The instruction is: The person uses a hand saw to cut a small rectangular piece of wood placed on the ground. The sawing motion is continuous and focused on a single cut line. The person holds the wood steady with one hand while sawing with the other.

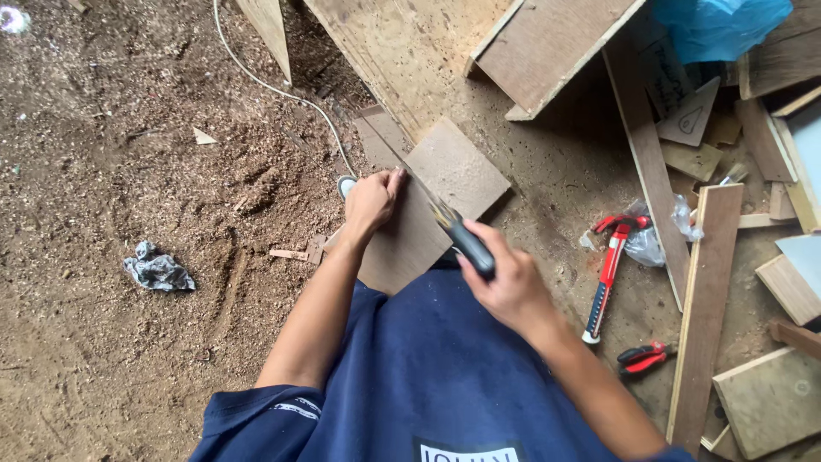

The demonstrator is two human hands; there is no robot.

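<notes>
My left hand (pixel 373 202) grips the upper left edge of a flat brown board (pixel 445 192) that rests tilted in front of my lap. My right hand (pixel 506 278) is closed on the dark handle of a hand tool (pixel 466 239) whose blurred working end lies against the board's face near the middle. The tool's tip is too blurred to tell its kind. My dark blue shirt fills the bottom of the view.
Sawdust covers the ground at left, with a crumpled grey wrapper (pixel 157 269) and a white cable (pixel 274 85). At right lie a red-handled hammer (pixel 609 269), red pliers (pixel 643 357), a long plank (pixel 703 316), wood offcuts and a blue plastic bag (pixel 718 24).
</notes>
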